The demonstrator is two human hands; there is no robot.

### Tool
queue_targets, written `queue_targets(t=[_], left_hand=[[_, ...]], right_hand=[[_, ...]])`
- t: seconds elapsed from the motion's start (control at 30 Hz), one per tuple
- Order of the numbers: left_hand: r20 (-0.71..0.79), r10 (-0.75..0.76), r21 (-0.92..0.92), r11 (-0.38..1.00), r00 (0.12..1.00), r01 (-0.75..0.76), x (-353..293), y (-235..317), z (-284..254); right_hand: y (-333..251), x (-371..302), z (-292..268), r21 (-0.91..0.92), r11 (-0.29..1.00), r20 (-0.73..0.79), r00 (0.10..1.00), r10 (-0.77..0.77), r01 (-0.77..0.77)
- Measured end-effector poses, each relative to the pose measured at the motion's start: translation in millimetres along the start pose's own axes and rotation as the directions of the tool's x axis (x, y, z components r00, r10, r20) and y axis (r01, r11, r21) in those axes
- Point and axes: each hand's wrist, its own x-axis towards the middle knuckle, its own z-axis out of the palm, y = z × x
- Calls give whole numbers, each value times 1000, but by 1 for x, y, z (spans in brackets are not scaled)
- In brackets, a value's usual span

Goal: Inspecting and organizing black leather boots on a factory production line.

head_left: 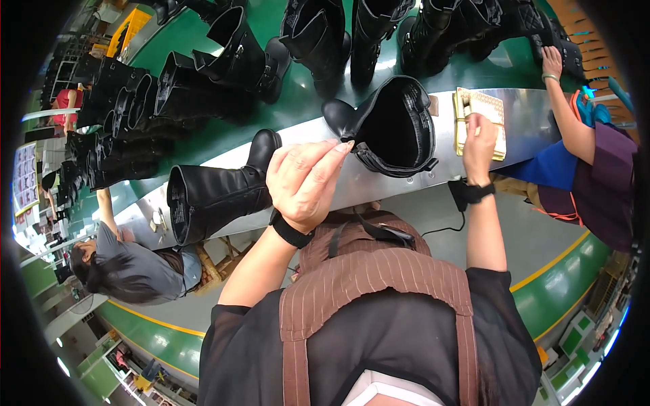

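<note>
An upright black boot (395, 127) stands on the metal ledge in front of me, its open top facing up and its toe pointing left. My left hand (302, 181) is closed in a pinch beside the boot's left edge. Its fingertips are close to the upper rim, and whatever they hold is too small to make out. My right hand (479, 150) is closed over a banded stack of pale printed sheets (489, 111). What is between those fingers is hidden. Another black boot (218, 196) lies on its side left of my left hand.
Several black boots (230, 57) stand along the green conveyor belt (271, 120) beyond the metal ledge (379, 184). A co-worker's arm (572, 111) reaches to boots at right. Another person (145, 267) works at left. A cord (447, 230) hangs from my right wristband.
</note>
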Motion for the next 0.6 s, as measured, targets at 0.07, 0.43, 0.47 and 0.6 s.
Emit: queue_targets(t=[0.07, 0.43, 0.47, 0.6], left_hand=[[9, -5, -2, 1000, 1000, 5, -1, 1, 0], [-104, -66, -3, 998, 992, 66, -16, -1, 2], [-112, -54, 2, 999, 992, 54, -15, -2, 3], [-37, -38, 31, 999, 999, 39, -5, -1, 3]], right_hand=[[-50, 14, -51, 383, 923, -37, 999, -12, 25], [-166, 39, -111, 237, 648, 131, 637, -759, 724], [-168, 39, -110, 241, 634, 124, 625, -771, 735], [-174, 37, -104, 233, 625, 124, 615, -779, 745]])
